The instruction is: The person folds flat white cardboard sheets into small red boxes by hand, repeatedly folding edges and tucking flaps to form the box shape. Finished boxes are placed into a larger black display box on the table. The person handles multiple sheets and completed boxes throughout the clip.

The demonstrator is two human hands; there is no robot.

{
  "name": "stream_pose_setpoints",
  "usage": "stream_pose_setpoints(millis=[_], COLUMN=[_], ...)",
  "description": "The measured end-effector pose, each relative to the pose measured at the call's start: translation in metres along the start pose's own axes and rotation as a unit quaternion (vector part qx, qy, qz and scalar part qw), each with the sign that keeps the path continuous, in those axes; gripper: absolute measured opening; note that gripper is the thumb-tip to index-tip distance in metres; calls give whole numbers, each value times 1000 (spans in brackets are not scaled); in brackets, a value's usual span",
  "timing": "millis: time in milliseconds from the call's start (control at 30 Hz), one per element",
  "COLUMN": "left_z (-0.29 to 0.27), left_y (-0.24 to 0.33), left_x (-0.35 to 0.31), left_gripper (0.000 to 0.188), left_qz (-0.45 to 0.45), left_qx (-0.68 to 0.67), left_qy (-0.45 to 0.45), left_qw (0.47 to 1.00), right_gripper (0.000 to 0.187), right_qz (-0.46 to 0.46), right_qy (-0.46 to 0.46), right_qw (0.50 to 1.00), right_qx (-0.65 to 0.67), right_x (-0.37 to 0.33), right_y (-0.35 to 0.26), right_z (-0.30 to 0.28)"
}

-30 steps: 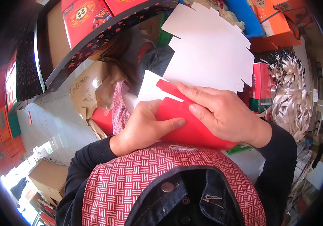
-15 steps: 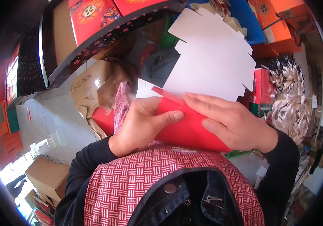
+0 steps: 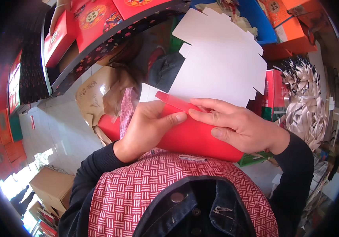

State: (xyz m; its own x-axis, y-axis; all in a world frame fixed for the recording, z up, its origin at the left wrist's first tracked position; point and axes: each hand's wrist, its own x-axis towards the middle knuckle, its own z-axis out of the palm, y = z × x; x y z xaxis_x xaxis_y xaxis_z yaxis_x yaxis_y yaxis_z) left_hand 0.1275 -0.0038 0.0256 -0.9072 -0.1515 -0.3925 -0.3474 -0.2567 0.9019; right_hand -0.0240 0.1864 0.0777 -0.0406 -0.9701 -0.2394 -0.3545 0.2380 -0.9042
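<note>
A cardboard box blank (image 3: pixel 201 138) lies across my lap, its near panel glossy red. Beyond it spreads a white sheet (image 3: pixel 221 59) with notched tabs along its edges; whether both are one piece is hidden under my hands. My left hand (image 3: pixel 147 124) grips the left end of the red panel, thumb laid on top near the crease and fingers tucked out of sight. My right hand (image 3: pixel 240 124) is on the panel's right part, fingertips at a narrow red flap along the fold and thumb against the red face. A small white end flap (image 3: pixel 147 93) sticks out beside my left hand.
At the upper left, another person's hand (image 3: pixel 60 8) is at a red box (image 3: pixel 60 38) on a dark flowered table edge (image 3: pixel 94 51). Brown paper (image 3: pixel 94 89) lies to the left. Bundled beige ribbons (image 3: pixel 306 104) and a blue crate (image 3: pixel 258 17) stand right.
My right hand's fingers have spread slightly and shifted left along the fold. The blank has tipped a little. Another person's hand and a red box have come into view at the upper left.
</note>
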Motion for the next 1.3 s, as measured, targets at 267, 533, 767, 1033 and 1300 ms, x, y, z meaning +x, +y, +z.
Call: stream_pose_setpoints(millis=[267, 533, 767, 1033, 1300], left_z=[2, 75, 83, 112, 107], left_y=[75, 125, 2, -67, -67], left_x=[37, 94, -15, 37, 44], left_gripper=[22, 21, 24, 38, 44], left_qz=[75, 651, 136, 162, 160], left_qx=[88, 434, 270, -236, -236], left_qy=[-62, 166, -270, 36, -40], left_qw=[991, 600, 914, 957, 958], right_gripper=[84, 46, 43, 38, 30], right_qz=[55, 22, 63, 32, -70], right_qy=[59, 442, 582, 587, 617], right_qw=[994, 890, 810, 802, 756], right_qx=[-73, 110, -14, -106, 208], right_x=[-70, -74, -37, -23, -14], right_y=[-4, 64, 58, 63, 76], right_z=[-26, 50, 73, 89, 83])
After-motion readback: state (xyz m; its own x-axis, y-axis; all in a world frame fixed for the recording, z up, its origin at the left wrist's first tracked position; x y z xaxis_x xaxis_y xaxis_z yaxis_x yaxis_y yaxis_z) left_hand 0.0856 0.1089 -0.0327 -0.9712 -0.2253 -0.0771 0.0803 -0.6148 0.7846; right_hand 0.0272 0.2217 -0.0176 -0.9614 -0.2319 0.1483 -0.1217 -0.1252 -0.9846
